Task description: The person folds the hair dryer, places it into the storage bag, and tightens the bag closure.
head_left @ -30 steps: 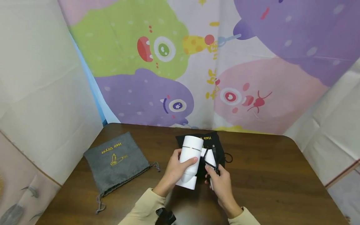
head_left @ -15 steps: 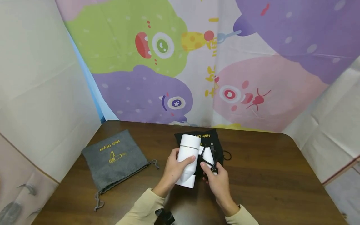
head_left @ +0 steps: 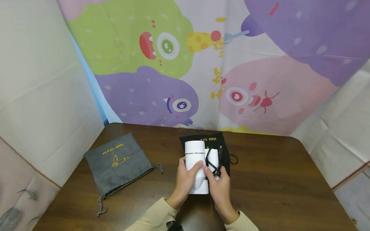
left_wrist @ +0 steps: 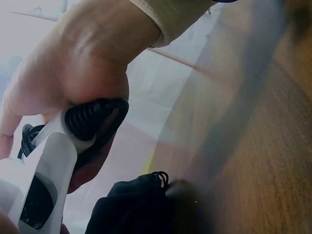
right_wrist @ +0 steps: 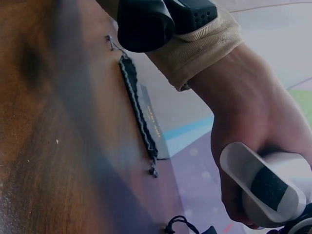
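Note:
My left hand point(head_left: 184, 179) grips the body of a white folded hair dryer point(head_left: 195, 147), thumb across its front. Beside it my right hand point(head_left: 220, 189) holds the dryer's white handle point(head_left: 214, 155) and the bundled black cord point(head_left: 213, 165). The two thumbs nearly meet. In the left wrist view the right hand point(left_wrist: 92, 58) wraps the handle's end, where a ribbed black cord sleeve point(left_wrist: 80, 122) comes out. The right wrist view has the left hand point(right_wrist: 243, 107) around the dryer, with an oval dark end point(right_wrist: 270, 187) facing the camera. Most fingers are hidden behind the dryer.
Behind the dryer a black drawstring pouch point(head_left: 185, 140) lettered "Hair Dryer" lies on the brown wooden table point(head_left: 274, 179). A grey drawstring pouch point(head_left: 101, 166) with similar lettering lies flat at the left. A cartoon-printed cloth point(head_left: 173, 80) hangs past the table's far edge.
My left hand has shifted right and turned the dryer straighter. My right hand has come left and closer to it, bringing handle and cord up against the body.

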A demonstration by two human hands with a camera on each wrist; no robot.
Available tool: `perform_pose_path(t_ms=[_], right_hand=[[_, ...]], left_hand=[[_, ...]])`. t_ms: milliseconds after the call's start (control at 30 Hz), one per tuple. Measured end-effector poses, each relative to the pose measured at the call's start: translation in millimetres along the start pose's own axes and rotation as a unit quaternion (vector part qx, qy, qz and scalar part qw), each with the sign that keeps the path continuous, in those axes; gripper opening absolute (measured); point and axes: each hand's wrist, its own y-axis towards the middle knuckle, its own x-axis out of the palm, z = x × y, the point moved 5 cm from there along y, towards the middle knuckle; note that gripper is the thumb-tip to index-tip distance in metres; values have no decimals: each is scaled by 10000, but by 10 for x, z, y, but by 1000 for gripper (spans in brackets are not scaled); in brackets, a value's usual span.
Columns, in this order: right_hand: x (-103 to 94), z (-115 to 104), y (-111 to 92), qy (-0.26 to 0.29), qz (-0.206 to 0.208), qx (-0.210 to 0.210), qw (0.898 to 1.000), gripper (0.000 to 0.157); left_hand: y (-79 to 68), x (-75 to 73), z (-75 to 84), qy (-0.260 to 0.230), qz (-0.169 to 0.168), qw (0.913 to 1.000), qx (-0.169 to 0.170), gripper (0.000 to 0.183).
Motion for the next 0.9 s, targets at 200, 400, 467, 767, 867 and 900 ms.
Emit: perform_pose_path(t_ms=[200,400,467,767,867,900], right_hand=[[-11,-9,-3,-68,-83,20,9999,34],[-8,10,20,-299,-305,-1,9991,37],[-14,19,35,-425,-357,-15,9985,37],[8,-16,84,-572,-800,38,9951,40],[11,-40,103,-579,-928,36,9940,40],[9,-50,108,-606,-971,19,9934,40]], left_hand=[[12,6,-4,18,-59,10000,-62,57],[18,-2,-56,56,-62,9998,-190,58],[18,-4,-72,38,-80,9996,-251,59],[103,-40,-22,-61,-269,9989,-378,59],[120,-53,15,-159,-320,9984,-430,59],[123,-56,22,-201,-338,9982,-462,59]])
